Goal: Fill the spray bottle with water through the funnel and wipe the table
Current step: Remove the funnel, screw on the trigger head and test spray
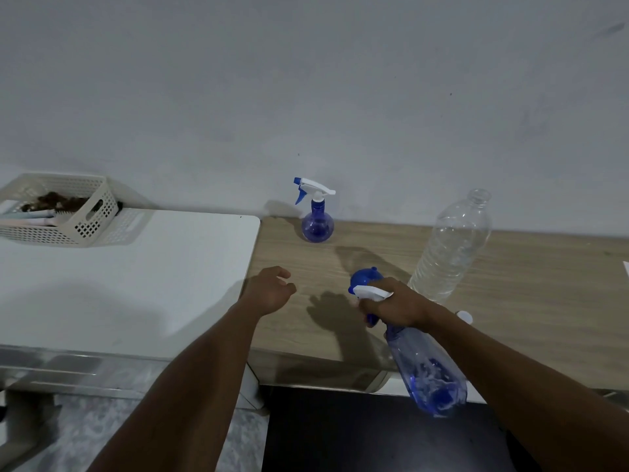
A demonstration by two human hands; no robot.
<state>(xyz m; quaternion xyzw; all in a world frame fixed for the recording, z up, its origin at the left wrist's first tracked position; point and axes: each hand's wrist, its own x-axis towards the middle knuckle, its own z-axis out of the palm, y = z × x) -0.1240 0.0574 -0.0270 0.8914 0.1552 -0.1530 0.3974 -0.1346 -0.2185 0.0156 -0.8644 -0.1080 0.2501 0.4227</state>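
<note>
**Sprayer in hand, aimed at the bench – wiping yet to come**

The right hand [398,306] is gripping the spray bottle [429,371] around its white trigger head, fingers wrapped closed on it. The bottle is hanging tilted in the air over the near edge of the wooden bench [510,284], its blue body slanting down toward the person and its head pointing forward over the wood. A little liquid seems to be showing in the body, though the blur is making that hard to confirm.

The left hand [269,289] is hovering above the seam where the wooden bench is meeting the white bench [153,267]. Its fingers are loosely curled and are holding nothing.

Just beyond the right hand a blue domed piece [363,278] is showing – possibly the funnel, but I cannot tell. A clear, uncapped water bottle [452,247] is standing just behind and to the right, and a round second sprayer [317,219] is standing by the wall. A white basket [68,212] is sitting on the far left of the white bench.

With the trigger head seated on the bottle, filling is looking finished; the step in hand is most likely wetting the wooden surface. The next move is calling for squeezes of the trigger toward the wood, then something to wipe with. No cloth is plainly showing, so the free left hand will probably be needing to fetch one.
</note>
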